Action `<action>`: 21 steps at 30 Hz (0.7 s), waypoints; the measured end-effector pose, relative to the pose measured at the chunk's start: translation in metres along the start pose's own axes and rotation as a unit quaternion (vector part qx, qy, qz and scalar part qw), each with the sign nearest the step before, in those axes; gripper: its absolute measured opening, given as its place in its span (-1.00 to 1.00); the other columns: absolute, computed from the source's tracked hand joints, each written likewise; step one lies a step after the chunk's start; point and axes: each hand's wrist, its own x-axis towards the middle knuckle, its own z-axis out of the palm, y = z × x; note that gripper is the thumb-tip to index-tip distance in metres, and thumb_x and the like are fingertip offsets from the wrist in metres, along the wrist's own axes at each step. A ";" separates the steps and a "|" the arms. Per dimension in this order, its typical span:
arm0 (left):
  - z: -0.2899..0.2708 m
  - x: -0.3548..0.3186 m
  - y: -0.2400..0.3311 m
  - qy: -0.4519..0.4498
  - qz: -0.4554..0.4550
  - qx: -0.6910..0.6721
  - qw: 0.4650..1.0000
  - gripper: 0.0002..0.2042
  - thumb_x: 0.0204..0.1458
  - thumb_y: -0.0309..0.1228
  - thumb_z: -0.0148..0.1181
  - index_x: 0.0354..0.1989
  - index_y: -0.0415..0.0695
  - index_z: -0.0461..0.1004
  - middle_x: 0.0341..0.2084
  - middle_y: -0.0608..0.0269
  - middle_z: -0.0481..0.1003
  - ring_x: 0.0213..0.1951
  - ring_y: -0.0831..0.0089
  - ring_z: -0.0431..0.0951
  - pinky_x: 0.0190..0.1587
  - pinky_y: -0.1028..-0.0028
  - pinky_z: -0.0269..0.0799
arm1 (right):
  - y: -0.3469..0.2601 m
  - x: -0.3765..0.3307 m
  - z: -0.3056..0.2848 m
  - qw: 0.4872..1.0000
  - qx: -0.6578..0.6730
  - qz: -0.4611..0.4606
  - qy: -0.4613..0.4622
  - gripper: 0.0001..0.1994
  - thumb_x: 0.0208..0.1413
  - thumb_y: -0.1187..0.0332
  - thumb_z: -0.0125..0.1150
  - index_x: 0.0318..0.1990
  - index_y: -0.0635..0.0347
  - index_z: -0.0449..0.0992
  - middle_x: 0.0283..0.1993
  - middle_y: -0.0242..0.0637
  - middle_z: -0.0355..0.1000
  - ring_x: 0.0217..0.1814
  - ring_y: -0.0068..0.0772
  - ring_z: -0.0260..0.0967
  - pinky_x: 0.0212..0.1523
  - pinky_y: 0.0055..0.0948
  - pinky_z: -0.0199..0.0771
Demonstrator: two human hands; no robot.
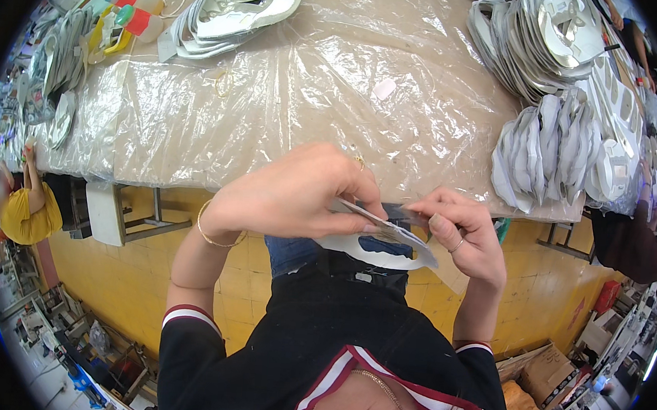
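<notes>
My left hand (310, 192) pinches a white and grey shoe upper piece (409, 245) between thumb and fingers, just off the table's near edge. The piece is curved, with a cut-out opening, and hangs over my lap. Close by on the right, my right hand (464, 230) is closed, thumb against fingertips, at a thin dark grey bit (408, 214) beside the piece. Whether that bit belongs to the upper piece I cannot tell. A pale beige flap (452, 273) shows below the right hand.
Plastic film covers the table (313, 105). Stacked shoe uppers (239, 16) lie at the far left, with more piles (541, 45) and a grey bundle (546, 148) at right. Two capped bottles (139, 24) lie far left. A person in yellow (35, 211) sits beyond the left end.
</notes>
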 end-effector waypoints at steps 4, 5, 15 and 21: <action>-0.002 0.002 0.001 0.008 0.002 -0.028 1.000 -0.85 -0.08 -0.51 0.30 -0.31 -0.26 0.61 -0.44 0.06 0.60 -0.33 0.22 0.63 -0.22 0.39 0.52 | 0.006 -0.002 0.003 0.998 0.053 0.006 -0.030 -0.74 0.22 0.34 0.15 -0.07 0.32 0.59 -0.29 -0.27 0.46 -0.26 -0.52 0.37 -0.26 -0.55 0.33; -0.002 0.002 0.001 0.011 0.007 -0.032 0.999 -0.86 -0.07 -0.49 0.29 -0.34 -0.29 0.60 -0.46 0.00 0.59 -0.34 0.20 0.64 -0.22 0.39 0.51 | 0.006 -0.002 0.004 0.998 0.051 0.004 -0.026 -0.74 0.21 0.34 0.16 -0.07 0.32 0.60 -0.30 -0.27 0.46 -0.26 -0.52 0.37 -0.26 -0.54 0.33; 0.000 0.003 -0.001 0.016 0.003 -0.017 1.000 -0.83 -0.06 -0.40 0.30 -0.36 -0.25 0.62 -0.51 0.03 0.59 -0.38 0.18 0.61 -0.26 0.35 0.47 | 0.007 0.001 0.008 1.000 -0.003 -0.018 0.006 -0.73 0.20 0.27 0.19 -0.16 0.34 0.62 -0.32 -0.25 0.48 -0.30 -0.53 0.37 -0.31 -0.54 0.33; -0.004 0.005 -0.001 0.002 -0.024 0.005 1.000 -0.82 -0.07 -0.41 0.37 -0.33 -0.24 0.61 -0.47 0.12 0.61 -0.41 0.34 0.62 -0.29 0.43 0.50 | 0.007 -0.001 0.008 0.999 -0.033 -0.026 0.034 -0.80 0.19 0.40 0.18 -0.15 0.35 0.60 -0.32 -0.24 0.47 -0.31 -0.49 0.39 -0.26 -0.51 0.37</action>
